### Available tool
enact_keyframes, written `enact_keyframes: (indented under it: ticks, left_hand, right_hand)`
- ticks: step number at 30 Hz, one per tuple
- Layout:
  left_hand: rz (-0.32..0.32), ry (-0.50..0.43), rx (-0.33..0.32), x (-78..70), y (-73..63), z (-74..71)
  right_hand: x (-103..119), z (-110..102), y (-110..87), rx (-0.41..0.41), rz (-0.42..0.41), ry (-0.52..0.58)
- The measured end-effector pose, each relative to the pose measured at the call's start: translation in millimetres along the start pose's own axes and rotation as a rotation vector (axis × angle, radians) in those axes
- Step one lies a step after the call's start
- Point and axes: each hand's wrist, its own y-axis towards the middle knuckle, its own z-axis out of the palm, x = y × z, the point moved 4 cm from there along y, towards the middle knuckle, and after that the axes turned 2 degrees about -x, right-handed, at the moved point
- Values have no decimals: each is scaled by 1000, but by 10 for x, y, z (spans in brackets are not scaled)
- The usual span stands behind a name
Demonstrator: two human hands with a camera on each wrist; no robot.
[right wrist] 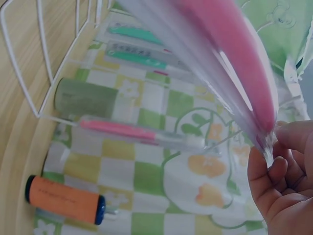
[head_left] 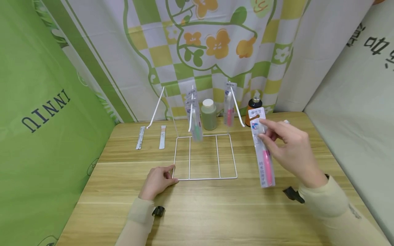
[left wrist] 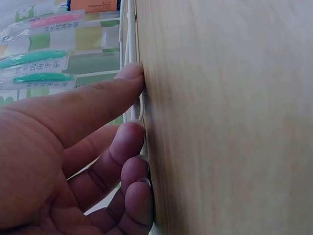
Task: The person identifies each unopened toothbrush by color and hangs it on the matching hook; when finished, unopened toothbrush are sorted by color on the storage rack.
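Note:
My right hand [head_left: 292,147] pinches the top of a packaged pink toothbrush [head_left: 267,167], which hangs upright right of a white wire display rack [head_left: 206,179]. The right wrist view shows the pink handle [right wrist: 239,58] close up, with the fingertips on the end of the clear pack. At the front left corner of the rack's base, my left hand [head_left: 157,181] grips the wire between thumb and fingers. Two packs with green toothbrushes [head_left: 196,126] hang on the rack's middle hook. Another packaged pink toothbrush [head_left: 229,109] hangs on its right hook; the left hook [head_left: 155,107] is bare.
Two slim packets [head_left: 140,138] lie on the wooden table [head_left: 197,212] to the left. Behind the rack stand a green bottle with a white cap [head_left: 209,116] and an orange-labelled pump bottle [head_left: 250,118]. A patterned curtain [head_left: 215,68] closes off the back.

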Motion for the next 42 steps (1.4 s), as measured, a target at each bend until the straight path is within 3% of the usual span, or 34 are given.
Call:
enact_keyframes:
  ticks: [16, 27, 42]
  left_hand:
    - [21, 0, -14, -3, -6, -12]
    - [15, -12, -21, -12, -2, -21]
    - [-11, -21, -2, -15, -14, -3]
  right_hand:
    - [320, -43, 41, -61, -88, 34]
    - [561, 6, 31, -183, -179, 95]
    - [402, 159, 8, -144, -184, 85]
